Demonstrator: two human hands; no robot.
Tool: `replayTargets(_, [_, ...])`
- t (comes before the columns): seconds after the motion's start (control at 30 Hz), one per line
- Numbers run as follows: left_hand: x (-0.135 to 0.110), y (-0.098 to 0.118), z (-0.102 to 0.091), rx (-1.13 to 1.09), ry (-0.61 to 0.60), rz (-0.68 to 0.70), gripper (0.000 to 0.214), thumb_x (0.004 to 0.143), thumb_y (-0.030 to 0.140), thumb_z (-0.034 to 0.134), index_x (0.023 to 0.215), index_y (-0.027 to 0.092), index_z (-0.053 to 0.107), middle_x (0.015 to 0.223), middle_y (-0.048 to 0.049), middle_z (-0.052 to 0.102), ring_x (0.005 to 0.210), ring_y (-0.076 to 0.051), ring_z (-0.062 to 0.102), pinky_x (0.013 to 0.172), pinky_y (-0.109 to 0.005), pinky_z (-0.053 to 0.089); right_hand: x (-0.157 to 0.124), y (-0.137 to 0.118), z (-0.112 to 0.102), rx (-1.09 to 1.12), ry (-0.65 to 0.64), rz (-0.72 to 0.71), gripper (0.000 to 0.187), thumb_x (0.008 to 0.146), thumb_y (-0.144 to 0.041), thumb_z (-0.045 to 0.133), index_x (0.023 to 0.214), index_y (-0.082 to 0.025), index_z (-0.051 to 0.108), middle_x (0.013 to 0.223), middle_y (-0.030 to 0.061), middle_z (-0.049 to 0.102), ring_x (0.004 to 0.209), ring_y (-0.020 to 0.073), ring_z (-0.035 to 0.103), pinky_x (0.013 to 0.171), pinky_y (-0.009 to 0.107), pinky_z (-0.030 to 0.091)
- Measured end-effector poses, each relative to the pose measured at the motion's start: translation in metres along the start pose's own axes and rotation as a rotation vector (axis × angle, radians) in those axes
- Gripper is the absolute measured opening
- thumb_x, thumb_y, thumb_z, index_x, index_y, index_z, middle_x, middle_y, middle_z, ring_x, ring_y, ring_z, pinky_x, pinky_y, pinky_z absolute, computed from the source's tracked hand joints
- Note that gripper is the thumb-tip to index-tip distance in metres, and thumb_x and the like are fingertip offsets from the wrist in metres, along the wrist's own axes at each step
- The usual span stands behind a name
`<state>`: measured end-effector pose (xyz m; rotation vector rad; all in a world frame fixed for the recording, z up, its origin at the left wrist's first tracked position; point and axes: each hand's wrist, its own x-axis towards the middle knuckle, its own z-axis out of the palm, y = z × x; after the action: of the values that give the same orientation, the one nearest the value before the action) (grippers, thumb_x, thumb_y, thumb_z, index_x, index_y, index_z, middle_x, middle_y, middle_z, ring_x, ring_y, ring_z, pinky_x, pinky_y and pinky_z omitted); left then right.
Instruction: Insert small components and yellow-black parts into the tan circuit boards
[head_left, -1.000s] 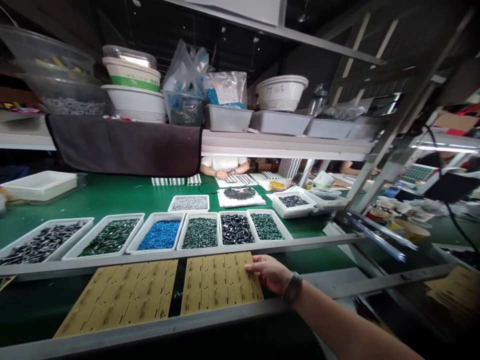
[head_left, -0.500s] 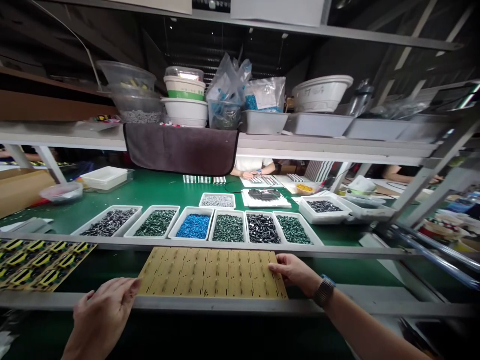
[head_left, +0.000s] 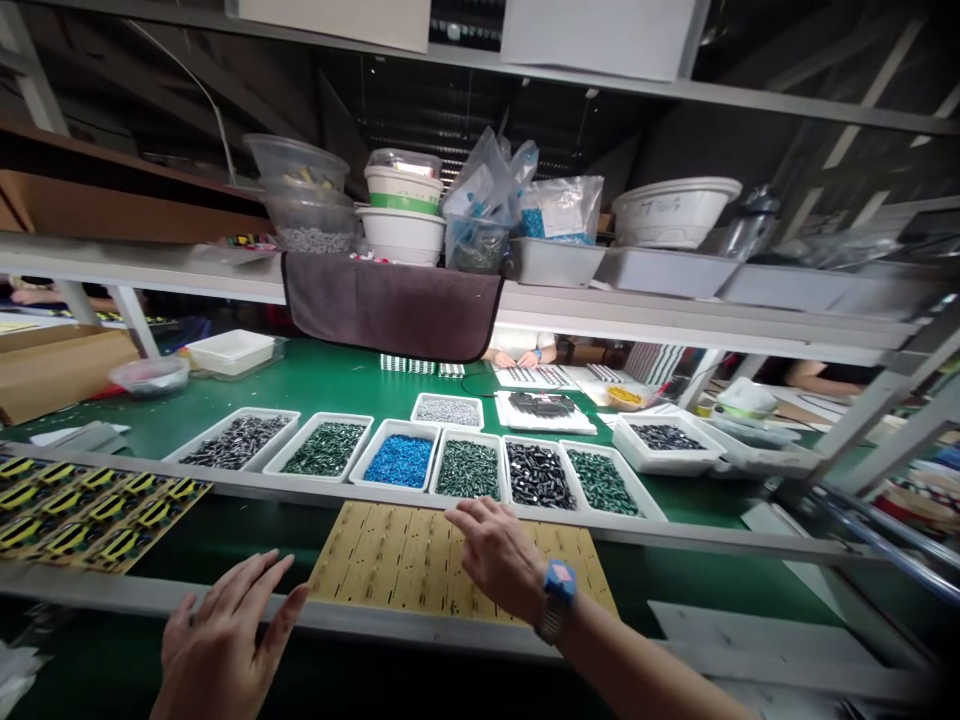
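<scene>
Tan slotted board [head_left: 375, 565] lies flat on a green belt [head_left: 247, 520], between two grey rails, with its near edge at the closer rail [head_left: 90, 585]. The right hand [head_left: 499, 560] hangs palm down over the board's right half, its fingers slightly spread and curled. Whether the fingertips [head_left: 459, 515] touch the board is hard to tell. A watch with a blue face [head_left: 559, 582] sits on that wrist. The left hand [head_left: 225, 640] is open, its fingers spread wide, just beside the board's left end and over the closer rail. Neither hand pinches anything.

Black-and-yellow boards [head_left: 90, 515] lie on the belt left of the tan board. Beyond the far rail [head_left: 300, 487], six white trays stand in a row on a green bench [head_left: 337, 385]. They hold small parts: black-and-silver, green, blue [head_left: 397, 462], green, black and green again. Behind them, a smaller tray holds grey parts [head_left: 448, 411]. Farther back, a co-worker's hands [head_left: 517, 358] work at the bench's far side, under a shelf [head_left: 637, 325] carrying grey bins, white basins and plastic bags.
</scene>
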<state>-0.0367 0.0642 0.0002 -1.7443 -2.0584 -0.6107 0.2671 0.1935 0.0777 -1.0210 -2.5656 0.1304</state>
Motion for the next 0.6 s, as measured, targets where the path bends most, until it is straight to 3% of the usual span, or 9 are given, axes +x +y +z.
replayTargets(0.17, [-0.016, -0.013, -0.009, -0.031, 0.079, -0.013, 0.040, 0.094, 0.045, 0.039, 0.119, 0.021, 0.058, 0.127, -0.0162, 0.065, 0.117, -0.035, 0.057, 0.100, -0.060, 0.034, 0.022, -0.008, 0.016, -0.114, -0.093, -0.051, 0.035, 0.086, -0.017, 0.052, 0.119, -0.021, 0.062, 0.117, 0.0066, 0.065, 0.103, 0.0252, 0.053, 0.092, 0.041, 0.043])
replayTargets(0.4, [-0.009, -0.014, -0.011, -0.121, 0.119, 0.031, 0.038, 0.096, 0.045, 0.039, 0.118, 0.019, 0.057, 0.120, -0.0181, 0.067, 0.113, -0.034, 0.059, 0.100, -0.059, 0.035, 0.029, -0.025, 0.042, -0.245, -0.218, -0.027, 0.049, 0.082, -0.001, 0.043, 0.129, -0.001, 0.055, 0.133, 0.0244, 0.055, 0.120, 0.0336, 0.050, 0.106, 0.050, 0.036])
replayTargets(0.5, [0.001, -0.005, -0.009, -0.183, 0.088, 0.059, 0.034, 0.096, 0.039, 0.044, 0.120, 0.019, 0.057, 0.122, -0.0159, 0.067, 0.116, -0.032, 0.059, 0.103, -0.057, 0.034, 0.032, -0.024, 0.037, -0.215, -0.215, -0.009, 0.045, 0.081, -0.004, 0.045, 0.123, -0.005, 0.061, 0.124, 0.0203, 0.063, 0.111, 0.0319, 0.057, 0.100, 0.046, 0.044])
replayTargets(0.6, [0.017, 0.013, -0.004, -0.221, 0.002, 0.145, 0.034, 0.095, 0.031, 0.045, 0.126, 0.022, 0.055, 0.131, -0.0110, 0.064, 0.125, -0.027, 0.054, 0.108, -0.052, 0.032, 0.029, -0.016, 0.018, -0.041, -0.159, 0.052, 0.046, 0.081, -0.008, 0.046, 0.125, -0.009, 0.061, 0.126, 0.0135, 0.063, 0.113, 0.0252, 0.057, 0.101, 0.036, 0.046])
